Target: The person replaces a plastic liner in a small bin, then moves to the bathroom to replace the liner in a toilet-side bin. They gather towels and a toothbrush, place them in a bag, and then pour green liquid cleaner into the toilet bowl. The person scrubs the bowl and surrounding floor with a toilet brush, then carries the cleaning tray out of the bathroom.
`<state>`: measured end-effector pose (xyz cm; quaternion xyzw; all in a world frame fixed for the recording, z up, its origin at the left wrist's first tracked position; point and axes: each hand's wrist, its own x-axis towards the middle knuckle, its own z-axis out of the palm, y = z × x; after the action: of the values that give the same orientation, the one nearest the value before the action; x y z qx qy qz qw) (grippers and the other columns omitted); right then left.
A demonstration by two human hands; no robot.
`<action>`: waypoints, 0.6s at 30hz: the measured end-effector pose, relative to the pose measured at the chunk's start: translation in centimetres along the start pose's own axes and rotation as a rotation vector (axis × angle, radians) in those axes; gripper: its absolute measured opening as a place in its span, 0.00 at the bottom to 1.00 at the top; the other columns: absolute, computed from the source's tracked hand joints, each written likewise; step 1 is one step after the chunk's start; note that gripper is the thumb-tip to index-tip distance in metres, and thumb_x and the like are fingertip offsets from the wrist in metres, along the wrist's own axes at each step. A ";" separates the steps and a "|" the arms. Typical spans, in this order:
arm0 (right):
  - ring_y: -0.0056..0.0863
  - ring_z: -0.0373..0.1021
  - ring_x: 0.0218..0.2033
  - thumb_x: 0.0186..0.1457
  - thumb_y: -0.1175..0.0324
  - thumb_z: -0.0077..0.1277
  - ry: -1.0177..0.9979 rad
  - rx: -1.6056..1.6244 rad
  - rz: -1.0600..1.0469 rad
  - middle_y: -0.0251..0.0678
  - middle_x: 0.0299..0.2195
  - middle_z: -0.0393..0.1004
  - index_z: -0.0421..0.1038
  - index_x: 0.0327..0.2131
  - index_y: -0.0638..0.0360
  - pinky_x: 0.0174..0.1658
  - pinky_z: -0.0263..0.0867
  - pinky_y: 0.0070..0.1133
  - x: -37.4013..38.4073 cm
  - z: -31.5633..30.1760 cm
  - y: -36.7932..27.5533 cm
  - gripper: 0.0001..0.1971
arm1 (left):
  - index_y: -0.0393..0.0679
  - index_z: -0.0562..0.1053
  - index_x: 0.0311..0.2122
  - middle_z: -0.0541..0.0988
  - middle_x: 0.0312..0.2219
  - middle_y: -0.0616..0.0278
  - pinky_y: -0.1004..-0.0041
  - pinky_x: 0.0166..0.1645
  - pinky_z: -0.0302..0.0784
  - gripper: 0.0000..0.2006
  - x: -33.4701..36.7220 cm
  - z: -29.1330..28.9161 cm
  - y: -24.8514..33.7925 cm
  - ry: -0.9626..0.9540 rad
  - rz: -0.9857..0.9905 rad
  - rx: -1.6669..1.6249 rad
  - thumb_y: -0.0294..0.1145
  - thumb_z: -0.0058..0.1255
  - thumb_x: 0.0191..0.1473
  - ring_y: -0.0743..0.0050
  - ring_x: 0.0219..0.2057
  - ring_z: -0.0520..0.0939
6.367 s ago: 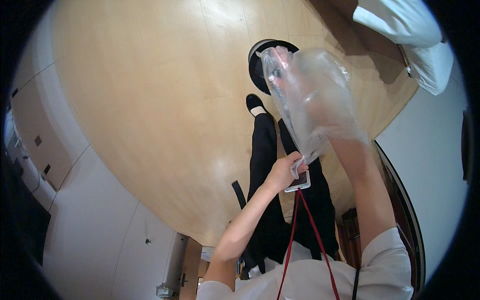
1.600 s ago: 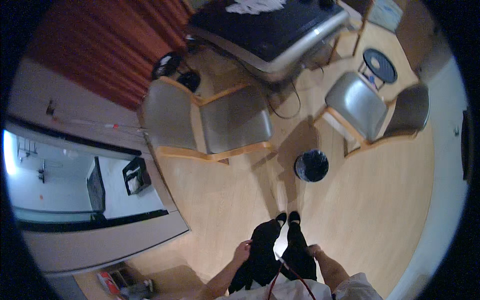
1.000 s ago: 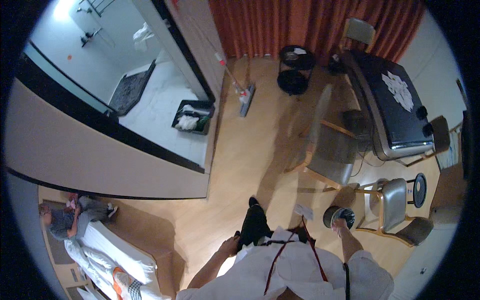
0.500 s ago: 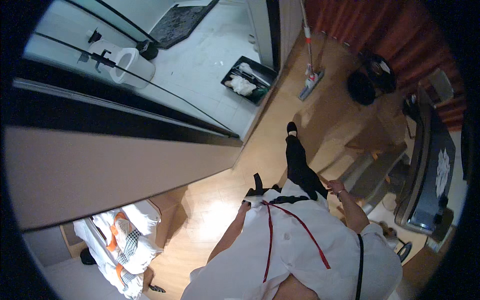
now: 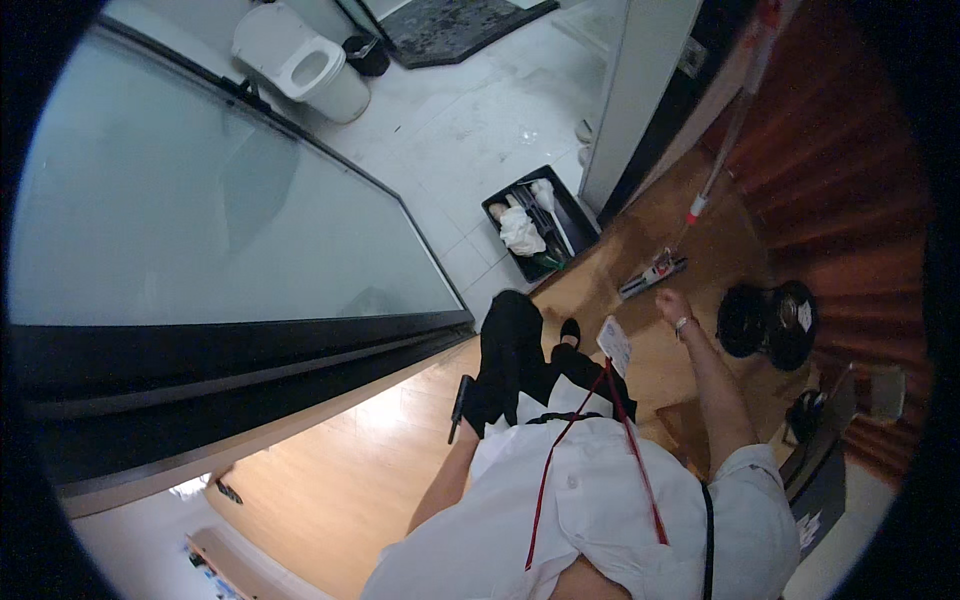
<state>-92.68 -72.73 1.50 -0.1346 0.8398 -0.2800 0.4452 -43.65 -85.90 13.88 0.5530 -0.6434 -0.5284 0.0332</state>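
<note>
My right hand (image 5: 674, 304) reaches forward with its fingers curled in and a light band at the wrist. Nothing shows in it. Just beyond it is the flat head of a floor mop (image 5: 652, 276) on the wood floor, and I see no contact between them. The mop's pole (image 5: 722, 160) leans up toward the red curtain. My left hand (image 5: 467, 432) hangs low beside my black-trousered leg, closed on a slim black object (image 5: 460, 408) whose kind I cannot make out. Its fingers are mostly hidden. A white card (image 5: 614, 345) swings forward on my red lanyard.
A black caddy (image 5: 520, 262) with a white cloth, a brush and bottles sits in the bathroom doorway. Glass panels (image 5: 250, 210) stand at the left, with a toilet (image 5: 318, 72) beyond. Black bins (image 5: 768, 325) stand at the right by the red curtain (image 5: 860, 250).
I have stepped forward toward the bathroom doorway, and the bed has left the view. My right hand has moved forward to near the mop head. The lanyard's card has swung out.
</note>
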 end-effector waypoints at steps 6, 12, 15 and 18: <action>0.18 0.69 0.34 0.56 0.67 0.47 -0.127 0.278 -0.481 0.33 0.38 0.72 0.65 0.49 0.60 0.36 0.66 0.15 4.0 -0.9 -21.0 0.17 | 0.39 0.69 0.42 0.75 0.37 0.45 0.61 0.45 0.70 0.14 -1.1 -6.7 8.8 0.100 -0.055 0.271 0.24 0.45 0.47 0.46 0.42 0.74; 0.20 0.69 0.38 0.56 0.66 0.48 -0.509 0.301 -0.702 0.34 0.41 0.72 0.63 0.51 0.60 0.40 0.66 0.17 -1.2 5.8 -35.3 0.20 | 0.37 0.68 0.40 0.75 0.24 0.61 0.78 0.24 0.70 0.14 12.4 -10.4 22.1 0.330 0.120 -0.469 0.39 0.41 0.59 0.80 0.20 0.75; 0.17 0.68 0.37 0.55 0.64 0.49 -0.802 0.494 -0.478 0.32 0.40 0.72 0.65 0.49 0.61 0.39 0.66 0.16 -1.8 10.1 -40.3 0.19 | 0.40 0.68 0.45 0.73 0.22 0.66 0.79 0.21 0.67 0.17 21.6 -9.7 27.1 0.141 0.306 -0.349 0.43 0.40 0.59 0.81 0.19 0.73; 0.13 0.63 0.27 0.53 0.66 0.50 -0.462 0.321 -0.595 0.26 0.28 0.71 0.71 0.40 0.64 0.31 0.61 0.13 1.4 12.9 -45.2 0.13 | 0.40 0.67 0.48 0.74 0.26 0.69 0.80 0.27 0.70 0.17 29.8 -10.9 30.8 -0.091 0.226 -0.507 0.41 0.37 0.61 0.85 0.24 0.73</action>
<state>-83.91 -114.36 21.48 -0.3600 0.5877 -0.4864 0.5370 -69.13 -120.42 24.61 0.4275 -0.5489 -0.6898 0.2002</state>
